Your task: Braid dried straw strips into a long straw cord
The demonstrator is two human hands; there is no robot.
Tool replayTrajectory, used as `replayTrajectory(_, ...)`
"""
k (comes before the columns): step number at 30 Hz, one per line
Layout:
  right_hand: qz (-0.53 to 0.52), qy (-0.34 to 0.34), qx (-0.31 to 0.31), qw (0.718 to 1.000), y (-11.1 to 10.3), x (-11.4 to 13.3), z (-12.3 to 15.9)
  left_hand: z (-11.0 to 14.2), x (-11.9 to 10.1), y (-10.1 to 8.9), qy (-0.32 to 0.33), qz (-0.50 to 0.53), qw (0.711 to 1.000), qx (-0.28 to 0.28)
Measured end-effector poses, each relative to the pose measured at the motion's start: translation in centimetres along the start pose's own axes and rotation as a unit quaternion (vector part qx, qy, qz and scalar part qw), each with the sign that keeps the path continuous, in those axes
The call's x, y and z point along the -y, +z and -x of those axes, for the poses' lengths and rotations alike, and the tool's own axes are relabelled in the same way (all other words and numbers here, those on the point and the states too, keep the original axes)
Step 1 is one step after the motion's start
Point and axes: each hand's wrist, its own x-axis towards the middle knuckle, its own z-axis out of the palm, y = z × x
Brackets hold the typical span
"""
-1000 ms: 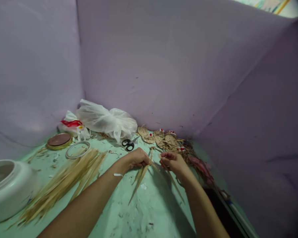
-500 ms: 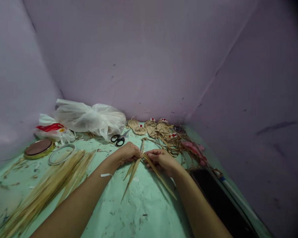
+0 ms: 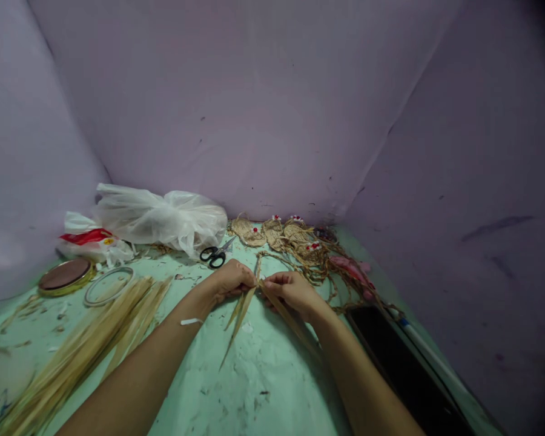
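Purple walls (image 3: 254, 121): looking dim, darkening rightward.
Green tabletop (image 3: 209, 399): reflecting soft light toward its near edge.
Right forearm (image 3: 356, 360): casting a diffuse shadow.
Pale shape (image 3: 2, 375): blurring at the near left corner.
View: blackening at upper right.

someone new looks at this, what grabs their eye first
Probably the left hand and right hand, close together near the centre, holding pale strips. Next, perhaps, the big white plastic bag at the back left, with black-handled scissors in front of its right end.
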Motion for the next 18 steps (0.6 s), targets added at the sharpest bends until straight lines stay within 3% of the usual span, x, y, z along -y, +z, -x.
replayTrajectory(5,0.012,-0.003,-0.019,1.000,-0.1,-0.4,-0.5,0.3,-0.3,-0.1,0.007,0.015,1.000,0.012)
replayTrajectory(12,0.120,-0.057,-0.011,0.991,0.0,-1.3,-1.6,0.3,-0.3,-0.4,0.012,0.029,0.999,0.023)
replayTrajectory(18,0.051,-0.060,-0.020,0.997,0.1,-0.8,-1.0,0.0,-0.1,-0.1,0.000,0.007,1.000,0.010)
